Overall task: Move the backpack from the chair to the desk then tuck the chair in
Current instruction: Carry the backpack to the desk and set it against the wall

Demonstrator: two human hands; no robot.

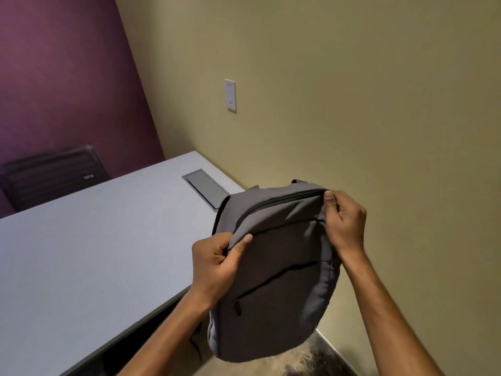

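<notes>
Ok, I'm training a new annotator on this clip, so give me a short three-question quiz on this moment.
1. True or false: the backpack rests flat on the desk.
2. Which hands grip the backpack? A) left only B) right only C) both
3. Fill in: the dark chair stands beyond the desk's far edge, against the ____ wall.

Key: 1 false, it is held in the air at the desk's corner. 2 C, left hand and right hand pinch its top. 3 purple.
</notes>
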